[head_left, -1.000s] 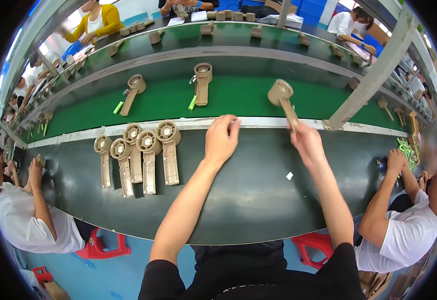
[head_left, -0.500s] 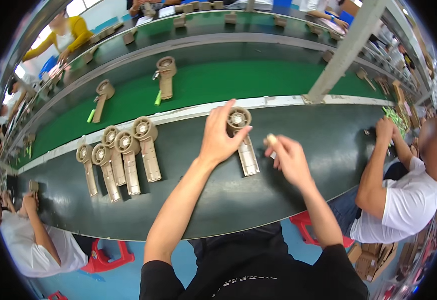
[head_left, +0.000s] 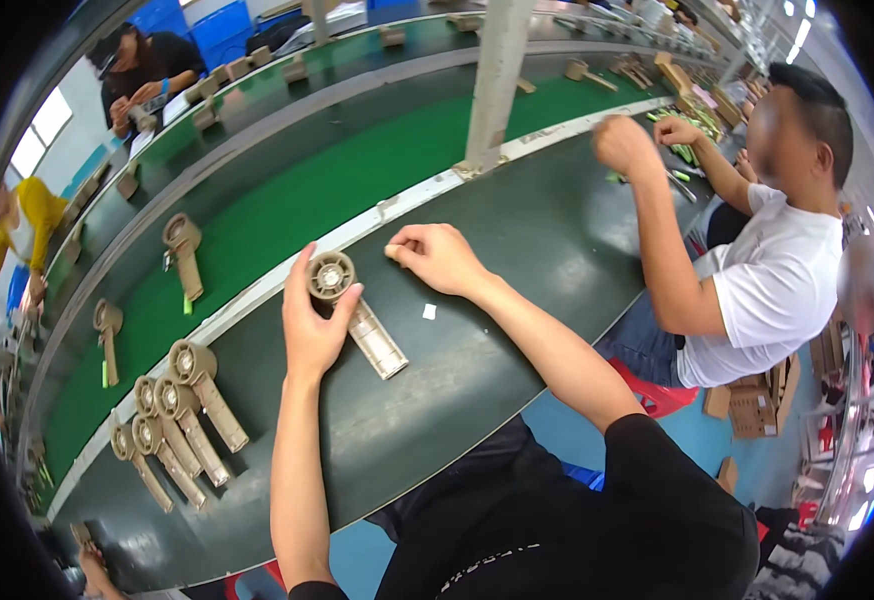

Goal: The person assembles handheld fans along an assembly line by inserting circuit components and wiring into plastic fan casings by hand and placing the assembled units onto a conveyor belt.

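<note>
My left hand [head_left: 309,335] curls its thumb and fingers around the round head of a beige handheld fan body [head_left: 378,343]. The fan lies on the dark table with its open handle shell pointing toward me and to the right. Beyond it to the right, my right hand [head_left: 442,260] hovers with fingers pinched together; what they hold, if anything, is too small to make out. A small white square piece [head_left: 429,312] lies on the table below that hand. To the left of my left hand, several similar fan bodies [head_left: 195,430] lie in a slanted group.
Past the pale rail [head_left: 387,208] runs a green conveyor belt [head_left: 287,220], carrying fans with bright green parts [head_left: 183,255]. A metal post [head_left: 500,90] rises at the rail. A co-worker in a white shirt [head_left: 772,290] sits at the right, arms over the table near green pieces.
The view has turned to the right. My left hand stays on the fan. The white square now lies uncovered on the table, and my right hand is beyond it. The co-worker's near arm has lifted.
</note>
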The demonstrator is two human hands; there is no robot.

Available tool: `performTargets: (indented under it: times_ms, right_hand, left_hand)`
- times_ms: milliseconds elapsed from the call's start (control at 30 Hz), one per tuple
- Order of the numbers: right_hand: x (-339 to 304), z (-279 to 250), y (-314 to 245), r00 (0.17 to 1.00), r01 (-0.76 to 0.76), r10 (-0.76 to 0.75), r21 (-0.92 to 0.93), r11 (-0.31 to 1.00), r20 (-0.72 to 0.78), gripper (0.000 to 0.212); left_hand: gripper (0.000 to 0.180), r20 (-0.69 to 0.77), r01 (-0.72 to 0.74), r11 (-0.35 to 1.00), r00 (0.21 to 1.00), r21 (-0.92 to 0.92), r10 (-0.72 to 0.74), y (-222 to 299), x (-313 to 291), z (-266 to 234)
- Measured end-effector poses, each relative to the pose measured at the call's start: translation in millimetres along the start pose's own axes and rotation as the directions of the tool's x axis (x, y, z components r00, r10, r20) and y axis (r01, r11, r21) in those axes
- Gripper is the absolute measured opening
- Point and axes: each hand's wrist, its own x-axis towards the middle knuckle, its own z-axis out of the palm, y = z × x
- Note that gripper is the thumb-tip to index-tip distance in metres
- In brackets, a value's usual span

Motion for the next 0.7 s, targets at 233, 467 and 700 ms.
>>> performTargets:
  times_ms: [233, 467, 700]
  right_hand:
    - [2, -19, 8, 1.0, -0.016, 0.016, 0.044, 0.999, 0.017, 0.025]
    - [25, -139, 84, 0.711, -0.43, -0.222, -0.663, 0.613, -0.667, 0.026]
    - [19, -193, 149, 0.781, -0.51, 0.123, -0.51, 0.693, -0.613, 0.035]
  left_hand:
    - [0.064, 0.048, 0.051, 0.998, 0.998, -0.024, -0.05, 8, 6, 5]
    - [0.062, 0.044, 0.024, 1.0, 0.999, 0.013, -0.025, 12, 8, 6]
    - [0.061, 0.004, 0.046, 0.999, 0.999, 0.0, -0.046, 9, 7, 6]
